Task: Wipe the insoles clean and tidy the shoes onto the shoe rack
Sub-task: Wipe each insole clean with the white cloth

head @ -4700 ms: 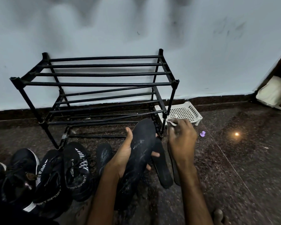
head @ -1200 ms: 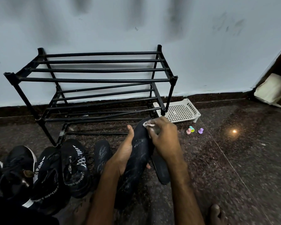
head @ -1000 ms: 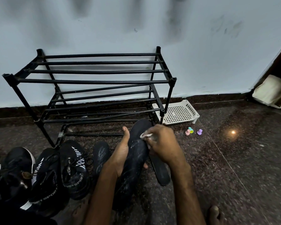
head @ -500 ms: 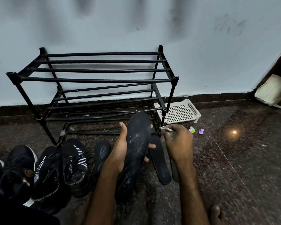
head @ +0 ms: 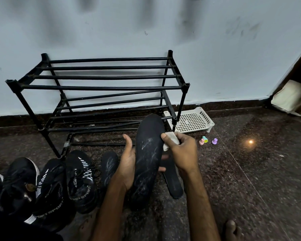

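My left hand (head: pixel 127 162) grips a long black insole (head: pixel 147 157) from behind, thumb on its left edge, holding it tilted up off the floor; pale scuff marks streak its face. My right hand (head: pixel 182 152) pinches a small white wipe (head: pixel 170 139) against the insole's upper right edge. Two more black insoles lie on the floor, one (head: pixel 109 166) left of my hand, one (head: pixel 173 181) right of it. Several black sports shoes (head: pixel 80 180) sit at the lower left. The black shoe rack (head: pixel 101 87) stands bare against the wall.
A white perforated plastic tray (head: pixel 192 122) lies by the rack's right leg. Small pastel push-pin-like pieces (head: pixel 208 140) sit on the dark granite floor to the right. A cream cloth item (head: pixel 292 99) is at the far right. My bare toes (head: pixel 230 229) show bottom right.
My right hand moved back left from beside the insole and now presses the wipe on the insole's upper right edge. The left hand keeps holding the insole.
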A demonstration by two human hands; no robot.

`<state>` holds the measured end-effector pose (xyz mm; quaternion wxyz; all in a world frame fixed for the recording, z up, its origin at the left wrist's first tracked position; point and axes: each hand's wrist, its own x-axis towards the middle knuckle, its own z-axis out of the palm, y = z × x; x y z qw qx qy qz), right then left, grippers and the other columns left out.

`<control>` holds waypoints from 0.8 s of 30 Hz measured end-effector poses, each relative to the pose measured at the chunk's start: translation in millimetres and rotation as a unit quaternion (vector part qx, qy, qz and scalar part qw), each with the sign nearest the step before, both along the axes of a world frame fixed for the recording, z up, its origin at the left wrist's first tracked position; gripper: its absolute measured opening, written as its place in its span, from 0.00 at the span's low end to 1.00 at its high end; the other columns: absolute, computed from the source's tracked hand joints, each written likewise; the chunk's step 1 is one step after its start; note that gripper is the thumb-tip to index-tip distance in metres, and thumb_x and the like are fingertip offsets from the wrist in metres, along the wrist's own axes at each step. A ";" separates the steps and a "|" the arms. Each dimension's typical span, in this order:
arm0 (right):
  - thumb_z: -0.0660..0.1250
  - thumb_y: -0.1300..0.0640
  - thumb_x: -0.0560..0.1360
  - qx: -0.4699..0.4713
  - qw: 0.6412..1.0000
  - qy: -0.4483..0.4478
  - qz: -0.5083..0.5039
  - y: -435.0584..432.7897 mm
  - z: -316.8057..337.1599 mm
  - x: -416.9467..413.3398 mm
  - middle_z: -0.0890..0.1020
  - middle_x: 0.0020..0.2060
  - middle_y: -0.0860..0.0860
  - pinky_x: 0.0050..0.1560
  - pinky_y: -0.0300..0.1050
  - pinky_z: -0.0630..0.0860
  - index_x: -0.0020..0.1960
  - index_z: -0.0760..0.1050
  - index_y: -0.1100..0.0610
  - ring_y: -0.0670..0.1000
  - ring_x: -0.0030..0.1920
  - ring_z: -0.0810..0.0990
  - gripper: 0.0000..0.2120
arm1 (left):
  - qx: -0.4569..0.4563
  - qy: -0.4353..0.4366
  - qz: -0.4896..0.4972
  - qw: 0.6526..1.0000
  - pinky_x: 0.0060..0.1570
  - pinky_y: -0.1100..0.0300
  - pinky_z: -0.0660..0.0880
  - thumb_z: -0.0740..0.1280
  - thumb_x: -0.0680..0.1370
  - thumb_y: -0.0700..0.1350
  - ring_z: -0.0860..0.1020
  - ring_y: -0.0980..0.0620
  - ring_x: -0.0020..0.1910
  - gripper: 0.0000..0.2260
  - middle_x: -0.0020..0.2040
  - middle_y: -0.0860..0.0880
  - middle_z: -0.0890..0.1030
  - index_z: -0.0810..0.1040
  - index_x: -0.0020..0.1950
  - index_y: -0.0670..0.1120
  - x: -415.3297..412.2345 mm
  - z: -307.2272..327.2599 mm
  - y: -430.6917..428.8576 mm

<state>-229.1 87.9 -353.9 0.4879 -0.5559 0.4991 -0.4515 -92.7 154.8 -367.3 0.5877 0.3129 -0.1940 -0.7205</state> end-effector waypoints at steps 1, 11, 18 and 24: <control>0.75 0.53 0.72 -0.003 1.000 -0.010 -0.006 -0.4 3.8 1.4 0.86 0.37 0.51 0.40 0.52 0.82 0.43 0.83 0.56 0.52 0.38 0.85 0.07 | -0.002 -0.011 -0.007 1.000 0.47 0.36 0.78 0.47 0.74 0.72 0.82 0.36 0.53 0.40 0.62 0.37 0.79 0.81 0.63 0.44 0.3 -1.7 1.3; 0.73 0.61 0.73 -0.234 0.950 0.209 -0.006 3.4 2.9 2.7 0.80 0.46 0.45 0.48 0.29 0.74 0.50 0.83 0.54 0.38 0.45 0.77 0.07 | 0.012 -0.086 -0.014 0.996 0.34 0.51 0.82 0.43 0.77 0.69 0.83 0.44 0.35 0.39 0.50 0.37 0.83 0.78 0.64 0.41 -1.5 1.6 0.2; 0.74 0.65 0.71 -0.244 0.922 0.296 0.043 -1.0 -4.0 -3.5 0.80 0.44 0.48 0.47 0.40 0.78 0.48 0.83 0.57 0.47 0.42 0.79 0.07 | 0.014 -0.103 -0.009 0.994 0.32 0.52 0.81 0.45 0.76 0.69 0.82 0.45 0.32 0.39 0.43 0.40 0.83 0.78 0.61 0.40 -8.1 9.5 0.3; 0.74 0.62 0.72 -0.238 0.927 0.278 0.082 0.2 5.4 5.5 0.81 0.45 0.47 0.47 0.37 0.76 0.49 0.84 0.56 0.44 0.43 0.79 0.06 | 0.031 -0.103 -0.024 0.994 0.32 0.53 0.79 0.42 0.79 0.67 0.83 0.47 0.36 0.37 0.45 0.42 0.85 0.78 0.64 0.43 -14.3 11.8 2.9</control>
